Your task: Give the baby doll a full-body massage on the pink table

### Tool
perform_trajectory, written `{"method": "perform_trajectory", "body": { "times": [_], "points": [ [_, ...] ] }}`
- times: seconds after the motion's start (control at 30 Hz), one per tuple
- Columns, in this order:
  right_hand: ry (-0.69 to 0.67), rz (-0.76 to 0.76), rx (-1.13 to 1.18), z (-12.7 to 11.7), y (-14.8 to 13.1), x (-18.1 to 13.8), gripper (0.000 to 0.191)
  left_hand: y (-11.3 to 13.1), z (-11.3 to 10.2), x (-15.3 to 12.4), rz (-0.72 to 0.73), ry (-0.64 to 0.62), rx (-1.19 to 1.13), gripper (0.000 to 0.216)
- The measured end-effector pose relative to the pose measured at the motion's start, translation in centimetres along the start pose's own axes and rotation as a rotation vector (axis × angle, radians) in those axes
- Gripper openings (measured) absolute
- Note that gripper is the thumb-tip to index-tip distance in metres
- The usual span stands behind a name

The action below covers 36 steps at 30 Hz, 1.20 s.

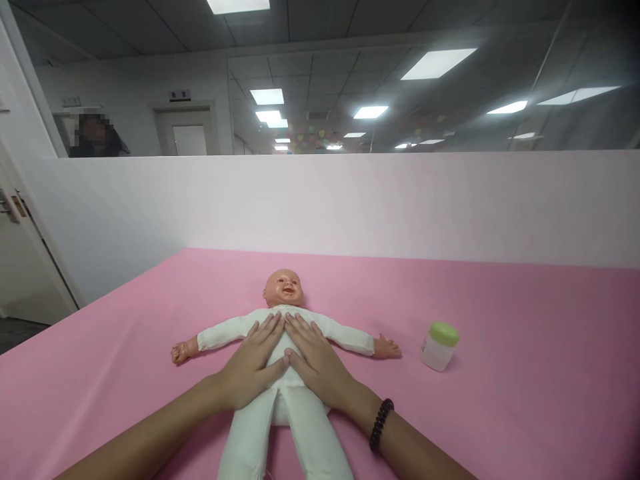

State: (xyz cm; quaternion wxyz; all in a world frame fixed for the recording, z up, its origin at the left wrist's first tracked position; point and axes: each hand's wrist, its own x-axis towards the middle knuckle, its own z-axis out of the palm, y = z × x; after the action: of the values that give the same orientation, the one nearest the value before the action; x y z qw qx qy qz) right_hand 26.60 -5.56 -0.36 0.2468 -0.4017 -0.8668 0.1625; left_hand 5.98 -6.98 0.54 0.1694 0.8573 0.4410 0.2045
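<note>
A baby doll [288, 413] with a white cloth body lies on its back on the pink table cover [125, 347], arms spread wide and head away from me. Both of my palms rest on its chest. My left hand [255, 363] lies flat on the left side of the chest, fingers stretched toward the neck. On the other side, my right hand [320, 363] is flat too, its fingers slightly apart. The two thumbs and index fingertips meet or nearly meet at the middle. Beneath my hands, part of the doll's torso is hidden.
A small translucent jar [438, 353] with a green lid stands right of the doll's hand. Behind the table runs a white wall [350, 203] with a window above it. A person [97, 137] is visible beyond the glass. A door [30, 267] is at the left.
</note>
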Motion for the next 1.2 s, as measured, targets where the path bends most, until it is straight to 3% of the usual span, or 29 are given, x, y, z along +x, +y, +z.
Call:
{"method": "perform_trajectory", "body": {
  "times": [0.37,0.53,0.63,0.73,0.8,0.87,1.07,1.2],
  "points": [
    [0.139,0.262,0.057,1.2,0.4,-0.1,0.082,-2.1,1.2,0.4,-0.247,0.149,-0.16,0.079],
    [0.263,0.35,0.008,1.6,0.3,-0.1,0.077,-3.7,2.1,0.8,-0.307,0.263,-0.23,0.078],
    [0.415,0.225,-0.018,1.9,0.3,-0.3,0.06,-3.4,1.5,0.6,-0.208,0.338,-0.216,0.066],
    [0.487,-0.062,0.038,1.9,0.4,-0.5,0.045,-2.7,0.2,0.0,0.087,0.273,-0.179,0.051],
    [0.458,-0.178,0.094,1.7,0.4,-0.5,0.043,-2.4,-0.5,-0.3,0.255,0.147,-0.141,0.05],
    [0.385,-0.185,0.126,1.5,0.4,-0.6,0.043,-2.3,-0.9,-0.4,0.315,0.053,-0.102,0.054],
    [0.106,-0.085,0.101,0.6,0.3,-0.3,0.053,-3.0,-0.7,-0.1,0.242,-0.027,-0.003,0.065],
    [0.005,-0.035,0.077,0.1,0.0,-0.2,0.057,-2.9,-0.5,0.0,0.18,-0.032,0.031,0.069]
  ]
}}
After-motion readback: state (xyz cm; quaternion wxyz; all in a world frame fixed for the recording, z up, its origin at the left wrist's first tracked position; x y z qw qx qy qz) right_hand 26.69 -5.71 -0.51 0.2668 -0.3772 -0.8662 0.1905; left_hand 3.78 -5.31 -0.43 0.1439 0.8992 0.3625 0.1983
